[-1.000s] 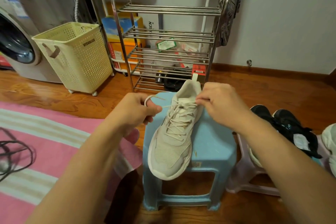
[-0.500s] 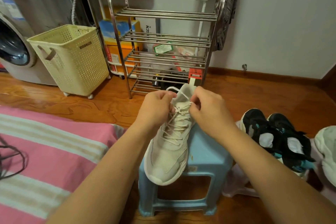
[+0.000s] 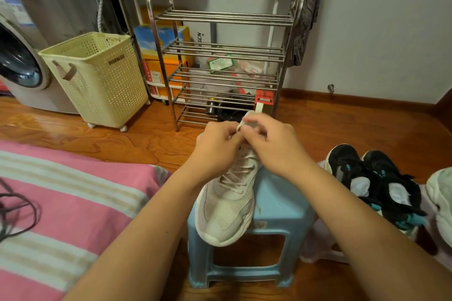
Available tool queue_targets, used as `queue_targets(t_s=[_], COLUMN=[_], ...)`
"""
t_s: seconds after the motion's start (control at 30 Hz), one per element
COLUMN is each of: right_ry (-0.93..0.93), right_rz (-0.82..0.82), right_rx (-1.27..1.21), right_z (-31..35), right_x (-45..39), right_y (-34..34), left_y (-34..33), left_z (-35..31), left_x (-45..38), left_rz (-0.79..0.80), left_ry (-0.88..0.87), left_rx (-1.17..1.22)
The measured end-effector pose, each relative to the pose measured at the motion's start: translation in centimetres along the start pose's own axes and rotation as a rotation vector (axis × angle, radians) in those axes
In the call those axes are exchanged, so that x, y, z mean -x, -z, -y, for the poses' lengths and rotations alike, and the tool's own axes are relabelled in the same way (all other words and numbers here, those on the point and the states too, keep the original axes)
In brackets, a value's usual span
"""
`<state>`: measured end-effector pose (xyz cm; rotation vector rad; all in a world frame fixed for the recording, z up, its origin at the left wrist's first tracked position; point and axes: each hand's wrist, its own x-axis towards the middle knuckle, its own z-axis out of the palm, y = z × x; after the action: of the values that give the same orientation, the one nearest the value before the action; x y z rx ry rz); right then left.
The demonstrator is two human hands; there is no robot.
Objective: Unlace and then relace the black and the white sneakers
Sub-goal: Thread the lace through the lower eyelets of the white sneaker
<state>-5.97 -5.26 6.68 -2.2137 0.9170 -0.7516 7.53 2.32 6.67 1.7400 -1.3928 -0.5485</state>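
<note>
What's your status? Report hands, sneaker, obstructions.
Left hand and right hand both pinching lace at white sneaker top. Sneaker on blue stool, laced. Nothing blocking.

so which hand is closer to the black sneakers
Right. The right hand is at the top of the white sneaker, on the side facing the black sneakers. The left hand is beside it, farther from them.

Soft, warm indoor light; glare streaks the floor [image 3: 73, 127]. Wide-angle bending at the edges; hands slightly motion-blurred.
</note>
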Motion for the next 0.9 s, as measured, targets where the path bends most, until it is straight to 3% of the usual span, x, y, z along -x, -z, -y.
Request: queue_targets(t_s=[0.07, 0.2, 0.27, 0.37, 0.5, 0.57, 0.73, 0.83, 0.9], right_ry=[0.018, -0.096, -0.170, -0.085, 0.008, -0.016, -0.079, -0.120, -0.069], right_rz=[0.000, -0.236, -0.103, 0.135, 0.124, 0.092, 0.086, 0.042, 0.062], right_rx=[0.044, 0.033, 0.072, 0.176, 0.230, 0.203, 0.091, -0.126, -0.178], right_z=[0.0, -0.5, -0.4, 0.9, 1.2, 0.9, 0.4, -0.4, -0.8], right_x=[0.0, -0.8, -0.9, -0.5, -0.5, -0.5, -0.8, -1.7, -2.1], right_y=[0.3, 1.0, 1.3, 0.9, -0.3, -0.4, -0.8, -0.1, 0.1], left_y=[0.5, 1.1, 1.5, 2.5, 2.4, 1.9, -0.8, -1.1, -0.5], left_z=[0.0, 0.2, 0.5, 1.1, 1.2, 0.8, 0.6, 1.1, 1.6], left_x=[0.2, 0.0, 0.0, -0.2, -0.1, 0.1, 0.2, 0.3, 0.4], left_rz=[-0.004, -0.012, 0.063, 0.136, 0.127, 0.059, -0.363, -0.445, -0.442], left_ry=[0.094, 0.222, 0.213, 0.187, 0.189, 0.177, 0.018, -0.202, -0.260], left_rx=[0.200, 0.369, 0.391, 0.370, 0.243, 0.180, -0.111, -0.271, -0.330])
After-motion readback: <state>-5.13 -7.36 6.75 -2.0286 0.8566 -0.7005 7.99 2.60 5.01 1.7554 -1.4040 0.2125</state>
